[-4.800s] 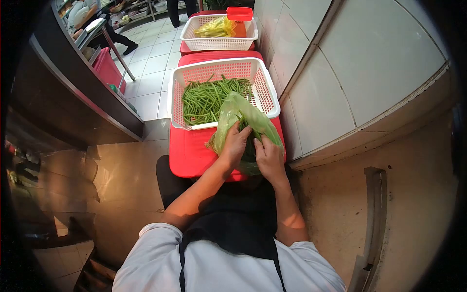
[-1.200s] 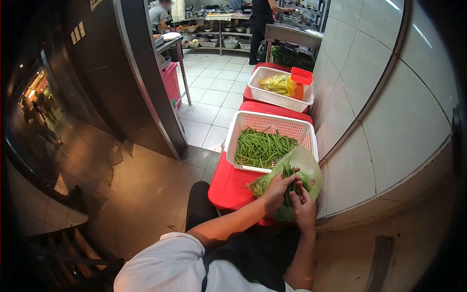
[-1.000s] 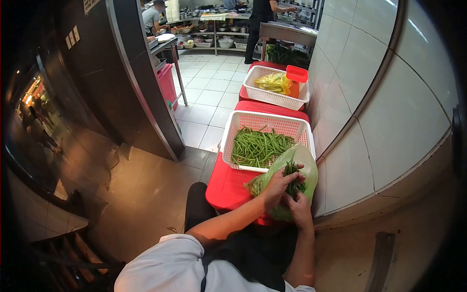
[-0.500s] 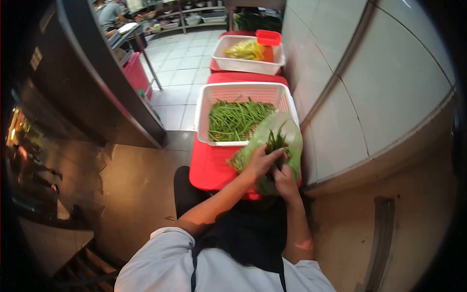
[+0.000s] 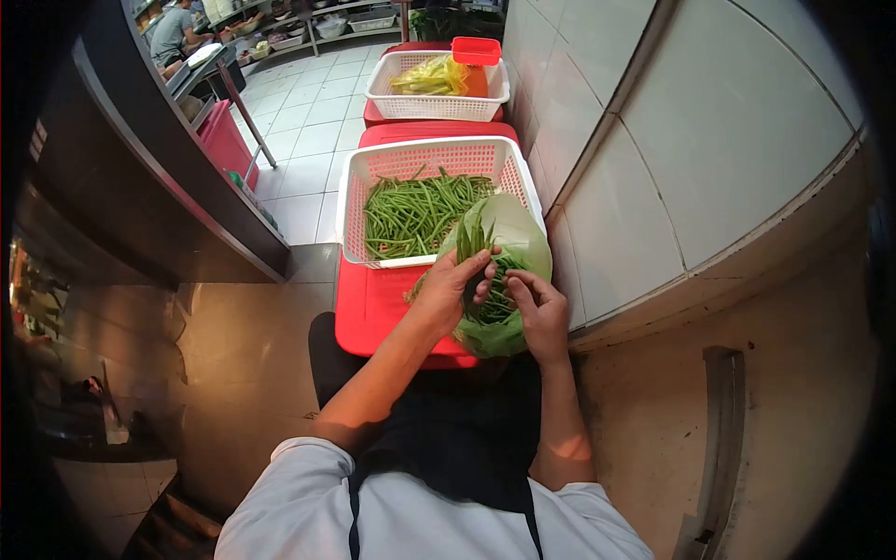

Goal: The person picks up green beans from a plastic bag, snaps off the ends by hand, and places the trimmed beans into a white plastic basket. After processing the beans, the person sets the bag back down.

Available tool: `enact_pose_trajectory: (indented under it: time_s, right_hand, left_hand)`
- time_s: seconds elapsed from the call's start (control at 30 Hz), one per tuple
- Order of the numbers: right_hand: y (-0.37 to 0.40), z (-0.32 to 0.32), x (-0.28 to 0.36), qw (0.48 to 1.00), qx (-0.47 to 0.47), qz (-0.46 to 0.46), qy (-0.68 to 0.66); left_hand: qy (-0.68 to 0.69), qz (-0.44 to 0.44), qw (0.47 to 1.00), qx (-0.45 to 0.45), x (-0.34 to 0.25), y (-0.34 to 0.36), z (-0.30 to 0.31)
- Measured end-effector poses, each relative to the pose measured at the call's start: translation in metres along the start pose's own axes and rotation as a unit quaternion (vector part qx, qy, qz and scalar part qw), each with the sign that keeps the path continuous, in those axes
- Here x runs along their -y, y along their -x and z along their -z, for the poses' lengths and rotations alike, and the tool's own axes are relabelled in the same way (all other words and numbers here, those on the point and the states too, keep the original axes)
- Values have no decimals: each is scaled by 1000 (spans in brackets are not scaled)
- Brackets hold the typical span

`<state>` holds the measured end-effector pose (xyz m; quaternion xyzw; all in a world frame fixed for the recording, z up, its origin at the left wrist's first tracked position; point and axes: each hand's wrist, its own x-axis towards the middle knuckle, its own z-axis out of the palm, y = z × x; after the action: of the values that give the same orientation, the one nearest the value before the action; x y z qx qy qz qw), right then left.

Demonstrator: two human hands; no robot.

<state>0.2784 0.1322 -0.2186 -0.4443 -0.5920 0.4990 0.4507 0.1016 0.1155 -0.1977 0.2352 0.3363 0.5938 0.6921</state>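
Observation:
My left hand (image 5: 452, 287) is closed around a small bunch of green beans (image 5: 474, 241), whose tips point up and away from me. Just right of it, my right hand (image 5: 541, 315) has its fingers curled with thumb and forefinger close together; whether a bean is between them I cannot make out. Both hands are over an open pale green plastic bag (image 5: 525, 233) with more cut or loose beans (image 5: 505, 301) inside. Behind the bag, a white perforated basket (image 5: 350, 201) holds a heap of long green beans (image 5: 415, 217). The bag overlaps its near right corner.
The basket rests on a red stool or table (image 5: 359, 313). Farther back, another white basket (image 5: 439, 110) holds a yellow plastic bag (image 5: 429, 77) and a red container (image 5: 476, 51). A tiled wall (image 5: 644, 215) runs close on the right. A person (image 5: 173, 35) is at the far left.
My right hand has come away from the bunch to the right, uncovering the beans in the bag. My left hand still holds the bunch. The camera view has shifted slightly.

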Motion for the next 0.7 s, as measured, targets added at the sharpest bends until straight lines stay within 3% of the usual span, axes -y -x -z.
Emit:
enact_pose_trajectory:
  time_s: [0.1, 0.23, 0.43, 0.53, 0.7]
  right_hand:
    - [-8, -5, 20, 999, -3, 23, -35]
    - [-19, -3, 27, 988, 22, -51, -147]
    - [-27, -4, 23, 994, 16, -32, -106]
    - [-34, -6, 39, 979, 20, -100, -179]
    - [-54, 2, 26, 965, 75, -83, -239]
  left_hand:
    - [-42, 33, 998, 33, 4, 1, 1]
    - [-59, 48, 996, 55, 4, 10, -2]
    - [-44, 69, 994, 70, -1, 20, 2]
    - [-40, 100, 991, 76, -2, 21, 1]
    - [-46, 139, 984, 103, 3, 21, 4]
